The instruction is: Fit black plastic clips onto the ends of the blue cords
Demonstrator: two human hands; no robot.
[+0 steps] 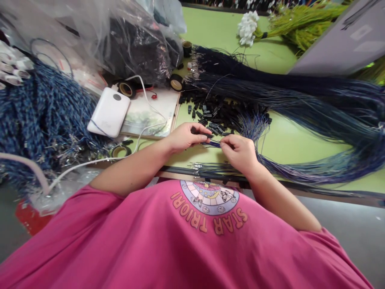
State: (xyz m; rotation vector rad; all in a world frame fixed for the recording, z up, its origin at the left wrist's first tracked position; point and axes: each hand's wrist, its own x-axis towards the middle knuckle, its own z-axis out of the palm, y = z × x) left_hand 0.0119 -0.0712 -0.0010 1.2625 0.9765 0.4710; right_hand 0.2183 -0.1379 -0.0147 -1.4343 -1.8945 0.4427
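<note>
My left hand (187,137) is closed, with a small black connector housing (208,136) pinched between thumb and fingers. Just to its right, my right hand (240,151) pinches a thin dark blue wire (214,143), which runs across to the housing. Whether the wire's end sits inside the housing I cannot tell. Beyond both hands lies a pile of loose black connector housings (222,110). A bundle of blue wires (294,170) curves along the right, and several bare metal-tipped wire ends (197,165) lie near the table edge.
A thick bundle of dark wires (270,88) stretches across the green table (210,24). At left are a white power bank (108,112) with a white cable, tape rolls (177,82) and twisted blue wires (45,104). Clear plastic bags (135,40) stand behind; yellow-green wires (303,24) lie at the far right.
</note>
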